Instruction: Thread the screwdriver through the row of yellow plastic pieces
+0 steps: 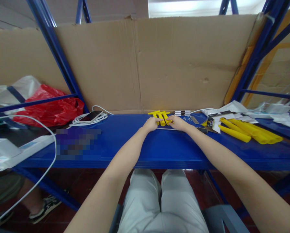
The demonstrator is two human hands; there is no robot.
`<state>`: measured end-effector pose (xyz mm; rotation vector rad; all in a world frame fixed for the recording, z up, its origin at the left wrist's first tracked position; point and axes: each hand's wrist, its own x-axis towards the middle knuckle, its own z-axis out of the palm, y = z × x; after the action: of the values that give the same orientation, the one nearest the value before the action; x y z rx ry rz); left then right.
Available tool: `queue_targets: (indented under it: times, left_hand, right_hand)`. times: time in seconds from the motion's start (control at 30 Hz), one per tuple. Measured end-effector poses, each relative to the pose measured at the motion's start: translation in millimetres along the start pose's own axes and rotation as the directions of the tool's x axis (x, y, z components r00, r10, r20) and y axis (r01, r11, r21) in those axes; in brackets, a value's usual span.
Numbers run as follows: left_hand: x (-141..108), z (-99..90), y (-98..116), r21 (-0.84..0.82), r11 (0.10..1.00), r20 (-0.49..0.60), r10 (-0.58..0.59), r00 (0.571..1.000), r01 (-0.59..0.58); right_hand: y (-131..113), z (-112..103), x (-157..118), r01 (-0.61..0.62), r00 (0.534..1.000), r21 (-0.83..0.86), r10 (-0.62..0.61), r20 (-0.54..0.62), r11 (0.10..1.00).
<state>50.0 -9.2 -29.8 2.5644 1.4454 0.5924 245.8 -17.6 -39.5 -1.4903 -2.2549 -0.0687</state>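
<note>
Several small yellow T-shaped plastic pieces [162, 119] lie side by side on the blue shelf top, straight in front of me. My left hand [150, 124] has its fingers closed on the left end of this row, on a T-shaped piece. At the right end my right hand [178, 123] grips another one. Just in front of the row runs a thin metal rod with a black handle [202, 130], like a screwdriver, partly under my right wrist. Behind my right hand are several white-and-black pens [182, 113] and a small flat metal strip [194, 120].
Yellow tubes [247, 130] and black-and-white packaging [217, 122] lie at the right. On the left are a phone with a coiled white cable [89, 118], a red plastic bag [51, 105] and a white power strip [26, 150]. Cardboard [179, 64] stands behind; blue posts [263, 48] flank it.
</note>
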Motion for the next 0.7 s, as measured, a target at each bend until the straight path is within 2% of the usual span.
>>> queue_targets:
  times: [0.4,0.7]
  left_hand:
    - [-3,1.0,10,0.125,0.991,-0.041,-0.039,0.998,0.043]
    - [-2,2.8,11,0.096,0.991,-0.048,-0.087,0.995,0.091]
  right_hand:
    - [5,5,3,0.071,0.997,0.001,-0.071,-0.018,0.997]
    - [5,6,3,0.065,0.997,0.001,-0.065,-0.028,0.998]
